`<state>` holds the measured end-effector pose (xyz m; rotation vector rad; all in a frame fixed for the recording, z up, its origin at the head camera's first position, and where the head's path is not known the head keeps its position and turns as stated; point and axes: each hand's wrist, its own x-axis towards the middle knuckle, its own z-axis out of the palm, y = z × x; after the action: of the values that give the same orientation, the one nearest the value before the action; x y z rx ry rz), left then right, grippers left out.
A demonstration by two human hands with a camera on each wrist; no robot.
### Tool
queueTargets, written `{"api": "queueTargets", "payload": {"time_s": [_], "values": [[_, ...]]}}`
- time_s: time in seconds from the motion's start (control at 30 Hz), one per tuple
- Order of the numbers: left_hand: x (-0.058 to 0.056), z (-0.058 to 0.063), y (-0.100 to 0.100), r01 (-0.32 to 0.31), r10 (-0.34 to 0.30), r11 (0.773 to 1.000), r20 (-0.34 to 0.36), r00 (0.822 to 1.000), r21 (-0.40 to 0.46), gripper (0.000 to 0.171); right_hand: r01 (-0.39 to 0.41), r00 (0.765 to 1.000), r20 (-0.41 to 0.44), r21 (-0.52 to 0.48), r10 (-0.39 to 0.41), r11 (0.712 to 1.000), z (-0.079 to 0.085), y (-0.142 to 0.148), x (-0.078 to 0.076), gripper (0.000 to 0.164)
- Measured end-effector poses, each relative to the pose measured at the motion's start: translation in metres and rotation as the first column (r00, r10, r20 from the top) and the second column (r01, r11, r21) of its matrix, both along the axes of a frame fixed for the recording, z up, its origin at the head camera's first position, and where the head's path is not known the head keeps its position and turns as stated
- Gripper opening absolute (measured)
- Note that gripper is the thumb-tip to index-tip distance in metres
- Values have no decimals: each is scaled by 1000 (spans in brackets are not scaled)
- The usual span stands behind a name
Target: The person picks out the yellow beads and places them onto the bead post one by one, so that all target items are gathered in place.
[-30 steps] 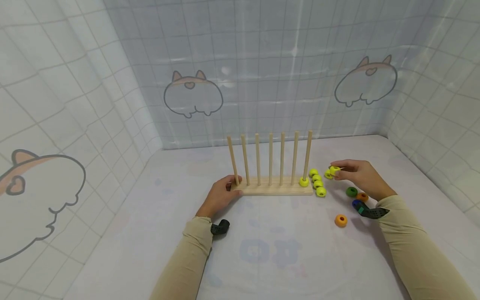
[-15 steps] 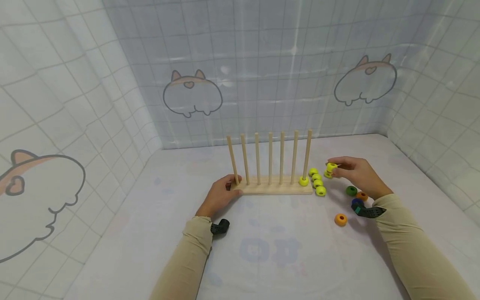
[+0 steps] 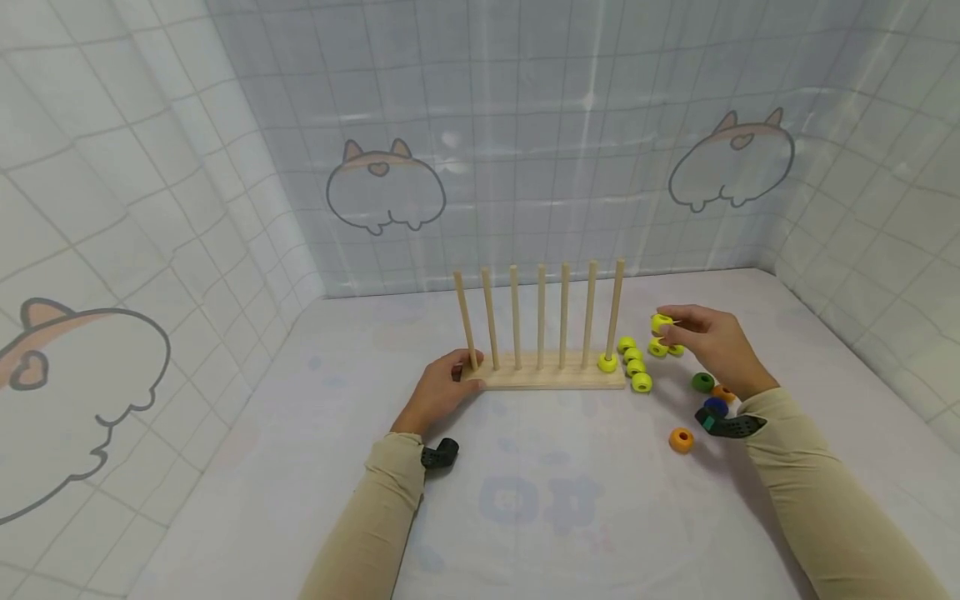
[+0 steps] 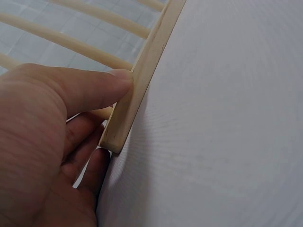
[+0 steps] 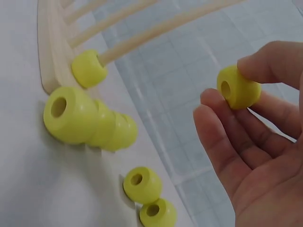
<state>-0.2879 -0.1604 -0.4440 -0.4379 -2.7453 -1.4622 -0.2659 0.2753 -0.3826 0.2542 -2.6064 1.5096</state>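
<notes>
A yellow bead (image 5: 239, 87) with a hole through it is pinched between the thumb and fingers of my right hand (image 3: 716, 337), raised above the table to the right of the wooden peg rack (image 3: 551, 382). My left hand (image 3: 438, 390) grips the rack's left end; in the left wrist view the thumb presses the front edge of the base (image 4: 142, 80) and the other fingers lie behind. One yellow bead (image 5: 89, 68) sits at the foot of the rightmost peg (image 3: 616, 308). A row of several yellow beads (image 3: 634, 367) lies beside the rack, with two more yellow beads (image 5: 142, 185) under my right hand.
Nearer the right wrist lie a green bead (image 3: 702, 382), an orange bead (image 3: 723, 393) and a blue bead (image 3: 717, 407). Another orange bead (image 3: 681, 440) lies closer to the front. Patterned cloth walls (image 3: 540, 150) stand behind and at both sides.
My right hand has lifted the pinched yellow bead slightly and moved a little left toward the rack, uncovering another yellow bead below. The left hand and rack have stayed put.
</notes>
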Motion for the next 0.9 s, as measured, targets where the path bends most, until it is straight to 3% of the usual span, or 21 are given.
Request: {"api": "queueTargets", "payload": {"time_s": [0.27, 0.57, 0.9], "values": [[-1, -2, 1, -15, 15, 1000, 12, 1000, -13, 39, 12, 1000, -24, -57, -14, 998, 3, -7, 0, 50], [-2, -3, 0, -6, 6, 1000, 9, 1000, -14, 39, -37, 998, -55, -175, 28, 984, 15, -18, -6, 47], [-3, -4, 0, -10, 10, 1000, -7, 1000, -15, 38, -97, 991, -123, -355, 56, 930, 29, -32, -15, 47]]}}
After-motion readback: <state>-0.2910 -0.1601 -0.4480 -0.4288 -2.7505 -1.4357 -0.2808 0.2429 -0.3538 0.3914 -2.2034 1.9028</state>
